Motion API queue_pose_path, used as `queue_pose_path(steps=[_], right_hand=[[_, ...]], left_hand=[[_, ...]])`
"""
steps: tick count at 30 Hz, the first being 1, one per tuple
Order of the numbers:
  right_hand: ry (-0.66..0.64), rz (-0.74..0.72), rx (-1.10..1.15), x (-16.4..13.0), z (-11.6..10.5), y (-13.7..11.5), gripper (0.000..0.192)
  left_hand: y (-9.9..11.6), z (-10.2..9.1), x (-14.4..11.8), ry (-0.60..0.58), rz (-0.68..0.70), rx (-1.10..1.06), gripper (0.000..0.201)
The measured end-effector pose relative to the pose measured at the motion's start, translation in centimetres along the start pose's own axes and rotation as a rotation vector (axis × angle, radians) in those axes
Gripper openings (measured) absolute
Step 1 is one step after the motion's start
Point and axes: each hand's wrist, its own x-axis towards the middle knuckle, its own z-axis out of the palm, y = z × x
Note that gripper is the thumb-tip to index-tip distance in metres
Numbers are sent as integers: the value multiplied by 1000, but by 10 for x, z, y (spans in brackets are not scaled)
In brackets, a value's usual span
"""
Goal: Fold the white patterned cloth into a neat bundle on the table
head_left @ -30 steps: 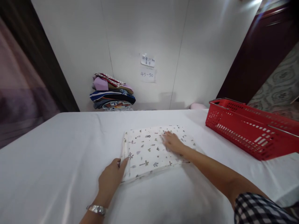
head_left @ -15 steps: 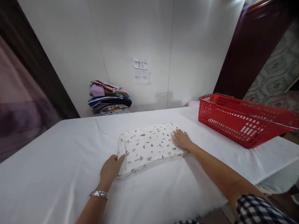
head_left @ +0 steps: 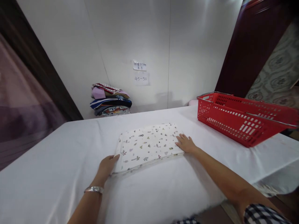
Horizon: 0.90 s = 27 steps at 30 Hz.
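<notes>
Folded white cloth with small printed motifs [head_left: 148, 146] lies mid-table on white sheet [head_left: 58, 174]; left hand [head_left: 106, 165] and right hand [head_left: 185, 144] flat, open at its ends, gripping nothing, squaring the fold; red plastic basket [head_left: 243, 119] right
</notes>
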Motion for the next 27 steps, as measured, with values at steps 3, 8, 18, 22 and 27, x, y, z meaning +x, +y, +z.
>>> queue_pose_path(steps=[3, 8, 18, 22, 27], right_hand=[[79, -35, 67, 2, -4, -15, 57], [-38, -196, 795, 2, -11, -74, 61], [-171, 15, 2067, 6, -35, -57, 34], [-354, 170, 2068, 0, -21, -1, 39], [-426, 209, 1911, 2, -8, 19, 38]], left_hand=[[10, -4, -4, -189, -193, -253, 28], [65, -10, -2, -145, -40, -283, 33], [237, 125, -72, -201, 687, 364, 33], [227, 190, -97, -522, 698, 147, 43], [188, 198, -97, -642, 705, -201, 36]])
